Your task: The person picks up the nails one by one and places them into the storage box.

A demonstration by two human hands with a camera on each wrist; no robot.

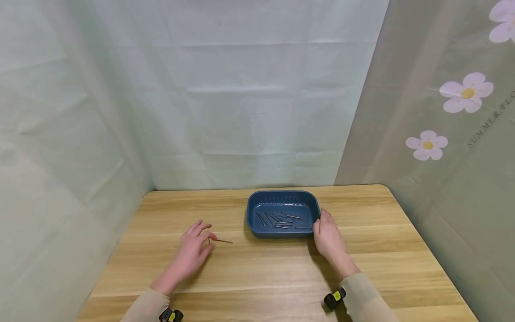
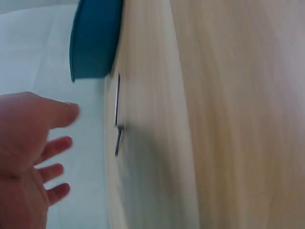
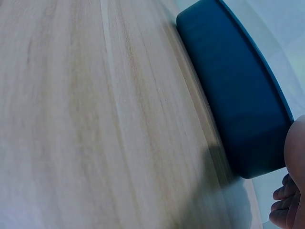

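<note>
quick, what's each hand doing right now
Left hand: open, fingers spread, by a nail on the table.
Right hand: open, resting against the blue tray.

1. The left hand (image 1: 193,248) lies low over the table, palm down, fingers loosely spread and pointing forward and to the right.
2. In the left wrist view the left hand (image 2: 24,157) shows an open palm, with the thumb and three fingers apart and gently bent.
3. The right hand (image 1: 327,237) reaches forward, fingers straight and close together.
4. Both forearms wear beige sleeves, angled inward from the lower corners.
5. In the right wrist view only the right hand's fingertips (image 3: 285,206) show, at the edge.
</note>
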